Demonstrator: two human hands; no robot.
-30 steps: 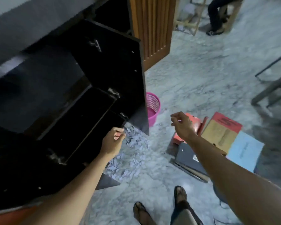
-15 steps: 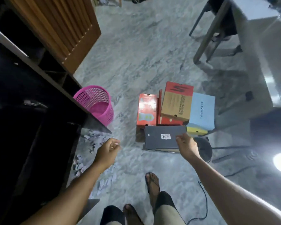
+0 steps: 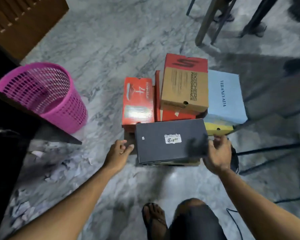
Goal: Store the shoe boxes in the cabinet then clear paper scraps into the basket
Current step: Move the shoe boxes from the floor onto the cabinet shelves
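Head view: gaze swung off the open cabinet [image 3: 24, 129] down to the box pile on the floor. Left hand [image 3: 119, 151], a second ago up at the cabinet door, now just beside the left end of the black shoe box [image 3: 170, 141], fingers loosely curled, contact uncertain. Right hand [image 3: 216, 153] at the right end, grip blurred, cannot tell. Box apparently not yet lifted; first pickup judged imminent. Paper scraps [image 3: 47, 170] scattered beside the cabinet, pink basket [image 3: 47, 94] near; clearing not begun.
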